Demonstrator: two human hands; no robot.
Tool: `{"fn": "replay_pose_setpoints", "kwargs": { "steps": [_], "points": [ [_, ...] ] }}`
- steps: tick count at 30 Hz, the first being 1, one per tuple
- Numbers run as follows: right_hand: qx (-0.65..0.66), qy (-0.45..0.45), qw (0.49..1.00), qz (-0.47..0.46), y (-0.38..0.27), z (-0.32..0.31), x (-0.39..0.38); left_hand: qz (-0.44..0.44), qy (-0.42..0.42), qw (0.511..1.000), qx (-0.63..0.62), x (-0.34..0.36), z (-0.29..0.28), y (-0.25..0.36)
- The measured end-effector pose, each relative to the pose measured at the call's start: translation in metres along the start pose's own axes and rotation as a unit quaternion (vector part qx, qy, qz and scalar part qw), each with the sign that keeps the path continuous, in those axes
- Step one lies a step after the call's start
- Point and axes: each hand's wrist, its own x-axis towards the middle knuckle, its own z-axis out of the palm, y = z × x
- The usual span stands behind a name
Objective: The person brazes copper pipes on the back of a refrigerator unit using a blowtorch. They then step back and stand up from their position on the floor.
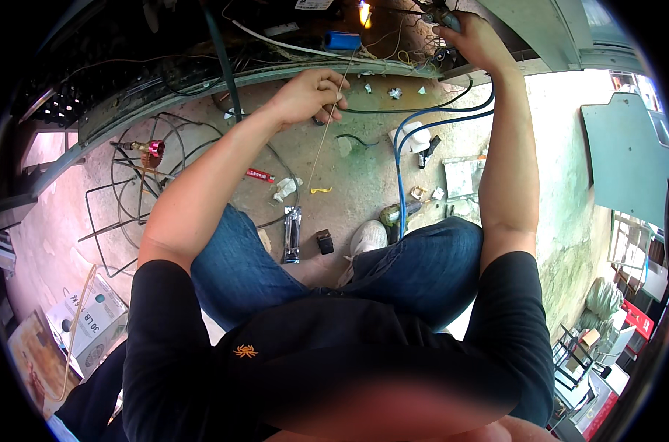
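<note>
My left hand [311,96] pinches a thin brazing rod [325,140] between its fingers. The upper end of the rod reaches toward the open metal housing [275,59], and the lower end hangs above the floor. My right hand [476,43] is wrapped round the handle of a gas torch [443,18] at the top right. From the torch a thin tube points left, and a yellow-orange flame [364,15] burns near its end inside the housing. Just below the flame lies a blue cylinder [342,40]. What the flame touches is too dark to make out.
Blue hoses [401,162] run from near my right wrist to the floor between my knees. A wire stand with a red-pink gauge [153,153] stands left. Scattered about are a red lighter [260,175], a silver packet [292,234], a black block [325,241] and a cardboard box [91,324].
</note>
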Motion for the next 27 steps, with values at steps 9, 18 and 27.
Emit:
{"fn": "replay_pose_setpoints", "kwargs": {
  "steps": [9,18,27],
  "points": [
    [-0.007,-0.006,1.0,0.004,0.0074,0.0029,0.0012,0.001,0.004,1.0,0.003,0.0017,0.0006,0.0014],
    [-0.023,-0.013,0.999,0.024,0.0029,-0.0004,-0.0002,0.003,0.012,1.0,0.002,0.0055,-0.0015,0.0028],
    [0.004,-0.015,1.0,0.007,0.007,0.0023,0.0003,0.003,0.011,1.0,0.006,0.006,-0.0011,0.0032]
  ]
}}
